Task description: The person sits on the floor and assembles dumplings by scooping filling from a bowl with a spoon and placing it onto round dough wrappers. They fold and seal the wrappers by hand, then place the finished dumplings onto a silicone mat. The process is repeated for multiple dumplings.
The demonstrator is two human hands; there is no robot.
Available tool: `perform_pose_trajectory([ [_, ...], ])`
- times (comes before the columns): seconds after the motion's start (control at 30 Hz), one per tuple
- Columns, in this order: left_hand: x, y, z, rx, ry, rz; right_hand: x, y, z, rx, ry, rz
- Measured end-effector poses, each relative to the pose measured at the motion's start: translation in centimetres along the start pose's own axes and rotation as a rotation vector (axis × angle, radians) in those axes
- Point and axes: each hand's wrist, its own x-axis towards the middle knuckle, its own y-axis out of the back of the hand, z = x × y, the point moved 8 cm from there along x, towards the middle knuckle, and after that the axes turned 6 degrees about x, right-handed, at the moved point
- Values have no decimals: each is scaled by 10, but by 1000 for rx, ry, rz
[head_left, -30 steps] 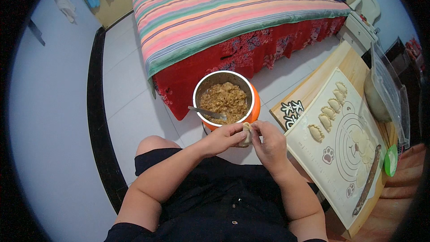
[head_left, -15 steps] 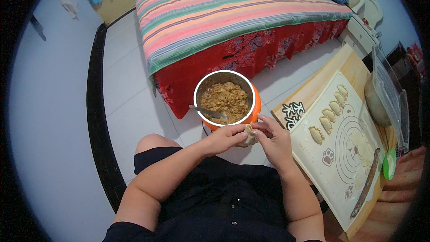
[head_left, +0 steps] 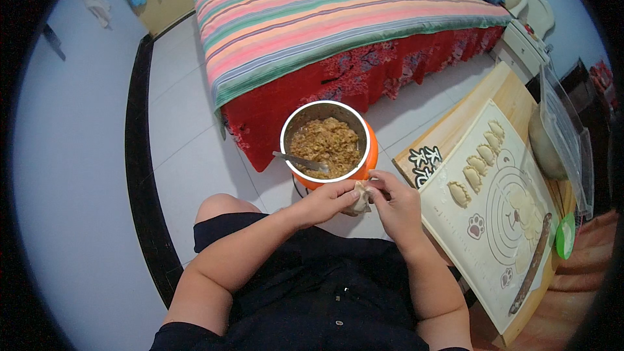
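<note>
Between my two hands, just in front of the filling pot, is a pale dough dumpling (head_left: pixel 361 202). My left hand (head_left: pixel 330 203) is closed on its left side, thumb on top. The fingers of my right hand (head_left: pixel 395 205) pinch its right edge. Beyond them stands an orange pot (head_left: pixel 372 156) with a white rim, holding brown minced filling (head_left: pixel 325 140). A metal spoon (head_left: pixel 302 161) leans in it, its handle over the left rim. Several folded dumplings (head_left: pixel 459 194) lie in a row on the white mat (head_left: pixel 448 224) to my right.
Thin dough wrappers (head_left: pixel 528 214) and a dark rolling pin (head_left: pixel 532 265) lie on the mat, over a wooden board (head_left: pixel 504 88). A green dish (head_left: pixel 565 236) and a clear plastic lid (head_left: pixel 565 130) sit at its right. A striped bed (head_left: pixel 312 26), with a person's bare feet on it, stands ahead.
My right fingers have shifted slightly along the dumpling's edge, and more of the dough shows between my hands. The pot and the row of dumplings are as before.
</note>
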Motion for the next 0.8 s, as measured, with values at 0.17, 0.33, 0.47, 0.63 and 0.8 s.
perform_pose_trajectory([
  [0.17,-1,-4,5,-34,22,-14,0,4,11,168,-125,16],
  [0.33,-1,-5,-3,175,-14,-22,1,-10,8,157,-127,-92],
  [0.47,0,-5,-6,170,-6,-33,0,-10,2,-27,31,-70],
  [0.63,0,7,0,11,-49,72,1,-2,16,299,-106,115],
  [0.8,-2,12,8,6,-79,138,0,-7,11,194,-109,23],
])
